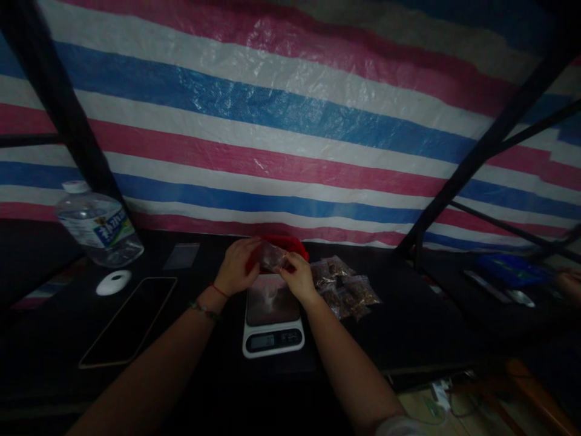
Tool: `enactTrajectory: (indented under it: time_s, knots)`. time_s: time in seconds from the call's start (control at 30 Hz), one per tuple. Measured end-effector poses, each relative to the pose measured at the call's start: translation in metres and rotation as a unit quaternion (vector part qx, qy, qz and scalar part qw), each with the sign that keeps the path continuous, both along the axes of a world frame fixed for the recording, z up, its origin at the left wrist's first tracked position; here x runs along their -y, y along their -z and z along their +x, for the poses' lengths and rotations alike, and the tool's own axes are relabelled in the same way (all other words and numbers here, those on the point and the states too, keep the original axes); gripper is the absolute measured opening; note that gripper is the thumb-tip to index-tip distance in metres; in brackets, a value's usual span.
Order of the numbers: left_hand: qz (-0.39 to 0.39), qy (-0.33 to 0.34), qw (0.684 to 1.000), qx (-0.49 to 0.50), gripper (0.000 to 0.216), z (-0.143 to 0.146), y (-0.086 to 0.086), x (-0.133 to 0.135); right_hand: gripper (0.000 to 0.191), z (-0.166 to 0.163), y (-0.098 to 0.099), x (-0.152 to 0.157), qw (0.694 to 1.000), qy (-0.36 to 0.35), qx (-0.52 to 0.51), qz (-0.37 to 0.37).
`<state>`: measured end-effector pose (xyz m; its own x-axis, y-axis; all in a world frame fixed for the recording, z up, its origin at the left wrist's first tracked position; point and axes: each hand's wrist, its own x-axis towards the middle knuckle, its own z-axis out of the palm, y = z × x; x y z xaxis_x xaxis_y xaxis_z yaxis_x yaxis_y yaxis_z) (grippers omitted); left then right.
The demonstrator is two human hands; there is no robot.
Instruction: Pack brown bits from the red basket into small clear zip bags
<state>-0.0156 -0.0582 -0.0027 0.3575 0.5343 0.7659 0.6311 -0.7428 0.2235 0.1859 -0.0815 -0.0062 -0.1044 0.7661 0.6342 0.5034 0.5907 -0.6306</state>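
Note:
Both my hands hold a small clear plastic bag [272,257] above the far end of a kitchen scale [273,303]. My left hand [238,264] grips the bag's left side, its fingers curled. At the right edge, my right hand [298,274] pinches the plastic. Behind the bag stands a red container [295,244], partly hidden by my hands. The scale has a white body and a small display at its near end; the reading is too dim to make out. Right of my right hand lie several filled zip bags [347,289] with brown bits inside.
On the left are a large water bottle [102,227], a white mouse-like case [113,283], a phone [129,321] and a flat clear bag [181,256]. A blue item [511,270] and part of another person's hand [569,281] show far right. Dark metal posts flank the striped sheet.

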Motion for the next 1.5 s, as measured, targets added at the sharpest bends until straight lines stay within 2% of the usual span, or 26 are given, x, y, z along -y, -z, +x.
enactTrajectory:
  time_s: [0.07, 0.13, 0.3, 0.47, 0.6, 0.7, 0.8, 0.9, 0.97, 1.07, 1.17, 1.3, 1.4, 1.5]
  knots:
    - [0.002, 0.047, 0.997, -0.056, 0.060, 0.001, -0.007, 0.007, 0.035, -0.002, -0.001, 0.003, 1.000, -0.025, 0.015, 0.007]
    - [0.004, 0.065, 0.994, -0.087, 0.063, 0.002, -0.012, 0.012, 0.039, -0.004, -0.001, 0.005, 0.998, -0.041, 0.034, 0.018]
    - [0.010, 0.057, 0.993, -0.105, 0.066, 0.001, -0.018, 0.014, 0.040, -0.010, 0.003, 0.008, 0.996, -0.055, 0.059, 0.035]
    - [0.001, 0.050, 0.992, -0.118, 0.064, 0.003, -0.019, 0.015, 0.030, -0.013, 0.006, 0.008, 0.994, -0.078, 0.070, 0.033]
    - [-0.006, 0.042, 0.992, -0.116, 0.057, -0.003, -0.021, 0.014, 0.023, -0.011, 0.001, 0.009, 0.994, -0.092, 0.055, 0.037]
    - [-0.025, -0.013, 0.995, -0.096, 0.051, -0.021, -0.025, 0.007, 0.030, -0.001, -0.010, 0.012, 0.995, -0.091, 0.038, 0.026]
    - [-0.075, -0.122, 0.987, -0.077, 0.045, -0.043, -0.028, -0.003, 0.031, 0.011, -0.023, 0.015, 0.987, -0.127, 0.094, -0.019]
    - [-0.165, -0.214, 0.959, -0.089, 0.040, -0.058, -0.027, -0.013, 0.056, 0.018, -0.029, 0.019, 0.960, -0.183, 0.194, -0.080]
    - [-0.219, -0.255, 0.936, -0.103, 0.041, -0.064, -0.023, -0.020, 0.060, 0.018, -0.029, 0.020, 0.942, -0.207, 0.241, -0.104]
    - [-0.290, -0.294, 0.902, -0.128, 0.046, -0.068, -0.014, -0.027, 0.050, 0.014, -0.025, 0.020, 0.930, -0.224, 0.269, -0.112]
    - [-0.359, -0.274, 0.873, -0.185, 0.051, -0.070, -0.004, -0.031, 0.044, 0.012, -0.022, 0.019, 0.932, -0.225, 0.258, -0.115]
    - [-0.393, -0.238, 0.860, -0.221, 0.070, -0.068, 0.005, -0.033, 0.044, 0.019, -0.022, 0.015, 0.961, -0.188, 0.168, -0.113]
    - [-0.371, -0.223, 0.882, -0.189, 0.076, -0.062, 0.004, -0.031, 0.049, 0.031, -0.023, 0.006, 0.990, -0.075, 0.073, -0.095]
    - [-0.367, -0.188, 0.906, -0.097, 0.064, -0.050, 0.002, -0.028, 0.041, 0.042, -0.020, -0.005, 0.995, 0.058, 0.038, -0.073]
